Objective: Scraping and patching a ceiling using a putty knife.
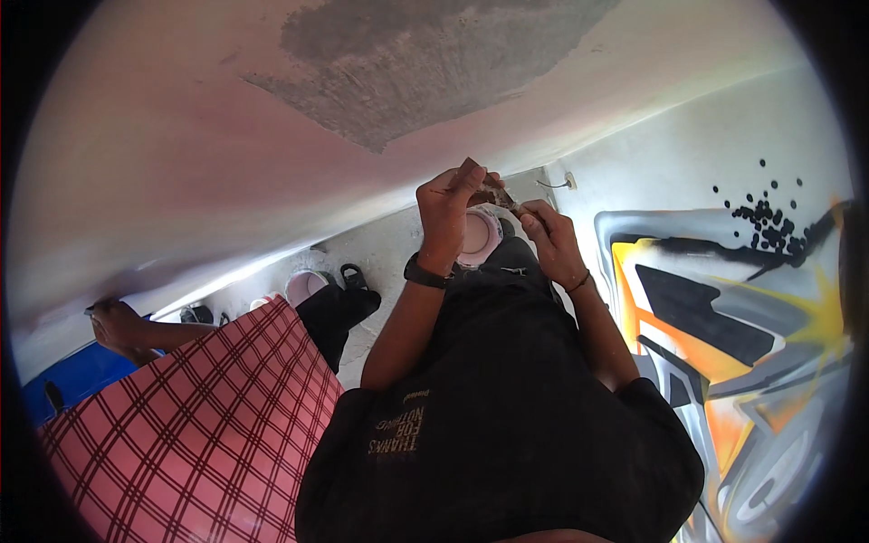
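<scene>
Both of my hands are raised in front of my chest, close to the wall. My left hand is closed around a flat brown piece with whitish smears; one corner pokes up above the thumb. I cannot make out whether it is a sheet or a blade. My right hand has its fingers closed at the piece's right end, where something narrow and pale shows between them. Below the hands is a round bucket of pale pink paste, partly covered by my dark clothing.
At left, a person in a pink plaid shirt holds a hand to the wall. A second bucket and a dark sandal are on the floor. A grey patch marks the wall; a painted mural covers the right one.
</scene>
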`<state>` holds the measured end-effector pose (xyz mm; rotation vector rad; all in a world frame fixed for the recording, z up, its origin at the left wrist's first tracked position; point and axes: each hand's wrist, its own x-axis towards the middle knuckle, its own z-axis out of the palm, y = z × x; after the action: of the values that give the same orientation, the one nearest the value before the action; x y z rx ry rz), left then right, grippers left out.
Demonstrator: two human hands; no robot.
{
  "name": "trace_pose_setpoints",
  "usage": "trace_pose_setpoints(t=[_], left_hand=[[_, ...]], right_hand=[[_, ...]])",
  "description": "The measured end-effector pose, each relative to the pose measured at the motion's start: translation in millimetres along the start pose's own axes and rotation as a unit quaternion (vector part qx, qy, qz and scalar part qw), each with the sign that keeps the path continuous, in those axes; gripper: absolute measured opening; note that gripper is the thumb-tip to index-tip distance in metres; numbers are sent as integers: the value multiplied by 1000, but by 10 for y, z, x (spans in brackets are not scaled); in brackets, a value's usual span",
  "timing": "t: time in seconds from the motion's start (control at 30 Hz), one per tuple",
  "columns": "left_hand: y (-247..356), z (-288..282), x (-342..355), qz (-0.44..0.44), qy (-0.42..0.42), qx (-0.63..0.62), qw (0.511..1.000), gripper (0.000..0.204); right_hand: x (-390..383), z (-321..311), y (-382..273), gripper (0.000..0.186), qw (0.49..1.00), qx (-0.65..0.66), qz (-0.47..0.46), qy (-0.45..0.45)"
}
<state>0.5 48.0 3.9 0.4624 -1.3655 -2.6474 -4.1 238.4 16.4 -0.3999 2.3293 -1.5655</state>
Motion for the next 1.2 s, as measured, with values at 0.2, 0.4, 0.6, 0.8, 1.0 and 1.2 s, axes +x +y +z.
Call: trace_pose_setpoints(t=[0.2, 0.4, 0.6, 0.8, 1.0, 1.2], left_hand=[[-36, -282, -25, 32, 55, 72, 995, 18], [323, -445, -135, 287, 76, 439, 848, 33], [483, 259, -386, 548, -123, 506, 655, 24], [178, -70, -355, 452, -242, 619, 594, 24], [-20, 110, -390, 414, -248, 626, 612, 29], [-155, 142, -363, 180, -299, 450, 822, 30]], right_hand=[[-284, -230, 105, 23, 1000, 2, 13, 13], [-524, -546, -47, 21, 981, 129, 75, 122], [-516, -194, -489, 26, 997, 48, 44, -29], [-600, -258, -637, 30, 997, 40, -18, -70], [-480, -624, -569, 27, 992, -34, -28, -119], [-339, -1101, -406, 27, 981, -57, -36, -184]])
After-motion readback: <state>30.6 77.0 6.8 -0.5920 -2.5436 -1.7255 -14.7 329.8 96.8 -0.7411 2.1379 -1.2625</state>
